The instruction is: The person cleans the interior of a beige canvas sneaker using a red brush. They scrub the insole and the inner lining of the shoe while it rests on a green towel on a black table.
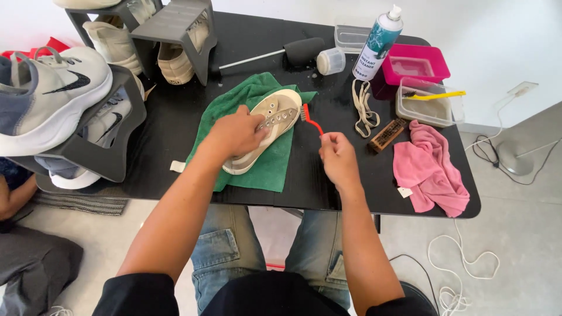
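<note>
At the far left, two dark grey plastic shoe racks [111, 153] stand on the black table [175, 146]. The nearer one carries a pair of grey and white running shoes [55, 93], two counted, one on top and one in the slot below. The farther rack [170, 26] holds cream canvas shoes [114, 41]; at least three show, the rest hidden.

Next comes one green cloth [257, 164] spread flat on the table. On it lies one beige canvas sneaker with a white rubber sole [275, 120], toe pointing up and to the right, laces out, eyelets bare. The left hand [234, 133] presses down on its heel half, fingers wrapped over the side, holding it fast.

The right hand [336, 157] pinches the end of one small red-handled brush [310, 120] between thumb and fingertips, a narrow grip; the bristle end touches the sneaker near its toe.

Further right lie one bundle of beige laces [364, 108], one brown wooden brush [387, 134], one white and teal spray can [377, 44], one black-handled tool [301, 50] and one small clear cup [331, 61]. Then one pink tub [417, 63], one clear tub with a yellow tool [432, 102] across it, and one pink cloth [430, 167], crumpled near the table's right edge.
</note>
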